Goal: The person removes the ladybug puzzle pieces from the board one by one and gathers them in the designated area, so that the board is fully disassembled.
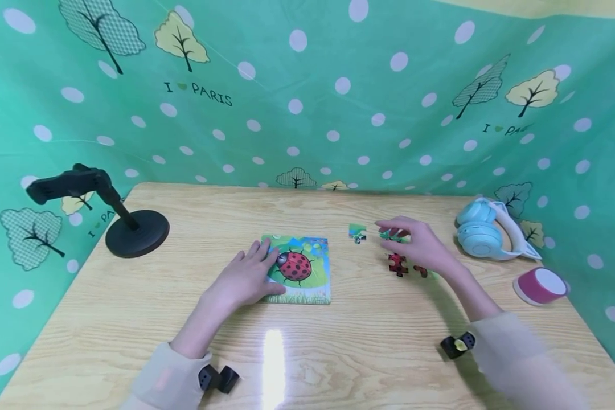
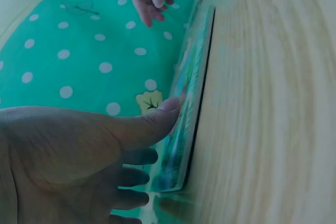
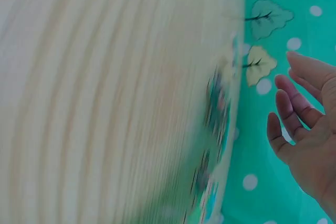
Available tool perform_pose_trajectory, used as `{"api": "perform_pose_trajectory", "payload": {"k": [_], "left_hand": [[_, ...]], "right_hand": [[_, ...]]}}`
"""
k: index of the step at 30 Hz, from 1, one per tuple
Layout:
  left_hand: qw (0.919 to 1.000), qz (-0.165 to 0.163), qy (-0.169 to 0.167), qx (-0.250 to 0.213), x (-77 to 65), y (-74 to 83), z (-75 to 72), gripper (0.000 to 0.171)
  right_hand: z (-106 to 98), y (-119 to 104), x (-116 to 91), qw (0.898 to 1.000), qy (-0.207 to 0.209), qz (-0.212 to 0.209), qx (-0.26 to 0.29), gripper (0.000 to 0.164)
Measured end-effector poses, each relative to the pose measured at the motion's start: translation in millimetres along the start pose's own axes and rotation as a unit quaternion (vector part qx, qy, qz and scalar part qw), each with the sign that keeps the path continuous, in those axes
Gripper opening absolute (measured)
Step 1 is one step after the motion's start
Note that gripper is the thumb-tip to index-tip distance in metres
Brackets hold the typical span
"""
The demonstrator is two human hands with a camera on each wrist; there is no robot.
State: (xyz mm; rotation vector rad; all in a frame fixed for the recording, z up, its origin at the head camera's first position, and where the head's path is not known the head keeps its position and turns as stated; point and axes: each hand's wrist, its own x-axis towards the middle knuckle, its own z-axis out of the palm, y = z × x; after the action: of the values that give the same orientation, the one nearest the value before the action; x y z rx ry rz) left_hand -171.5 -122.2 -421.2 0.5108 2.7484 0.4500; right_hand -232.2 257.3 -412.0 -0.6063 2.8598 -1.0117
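Note:
A ladybug picture puzzle board [image 1: 295, 267] lies flat on the wooden table. My left hand [image 1: 248, 273] rests on its left side with fingers spread; in the left wrist view the thumb [image 2: 149, 124] touches the board's edge. Over the loose jigsaw pieces to the right hovers my right hand [image 1: 415, 242], fingers loosely bent and nothing between them. Beneath and around it are a red spotted piece [image 1: 398, 265], a smaller red piece [image 1: 420, 271] and a green piece partly hidden by the fingers. A green and blue piece [image 1: 357, 232] lies between board and right hand.
A black stand [image 1: 137, 233] with a round base occupies the table's left back. Light blue headphones [image 1: 484, 230] lie at the right back, with a pink and white cylinder [image 1: 540, 286] in front of them. A green dotted cloth [image 1: 307, 114] hangs behind the table.

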Motion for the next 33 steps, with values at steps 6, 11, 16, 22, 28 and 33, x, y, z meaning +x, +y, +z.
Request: {"api": "perform_pose_trajectory", "payload": {"k": [6,11,16,22,28,33], "left_hand": [[0.9998,-0.003,0.018,0.002,-1.0,-5.5,-7.2,0.086],[0.9993,-0.007,0.037,0.006,-2.8,-10.2,-8.4,0.085],[0.9987,-0.020,0.045,0.012,-3.4,-14.0,-6.5,0.085],[0.9984,-0.031,0.044,0.016,-1.7,-17.0,-2.5,0.084],[0.9985,-0.043,0.033,-0.008,0.0,-18.3,0.0,0.087],[0.9988,-0.045,0.018,-0.003,-0.8,-19.7,0.2,0.086]], "right_hand": [[16,-19,12,0.999,0.016,-0.005,0.050,0.044],[29,-33,21,0.996,0.028,-0.016,0.087,0.044],[41,-49,29,0.991,0.036,-0.025,0.130,0.046],[61,-72,38,0.986,0.013,-0.028,0.162,0.048],[83,-94,51,0.983,-0.027,-0.033,0.180,0.055],[102,-107,56,0.983,-0.067,-0.034,0.168,0.062]]}}
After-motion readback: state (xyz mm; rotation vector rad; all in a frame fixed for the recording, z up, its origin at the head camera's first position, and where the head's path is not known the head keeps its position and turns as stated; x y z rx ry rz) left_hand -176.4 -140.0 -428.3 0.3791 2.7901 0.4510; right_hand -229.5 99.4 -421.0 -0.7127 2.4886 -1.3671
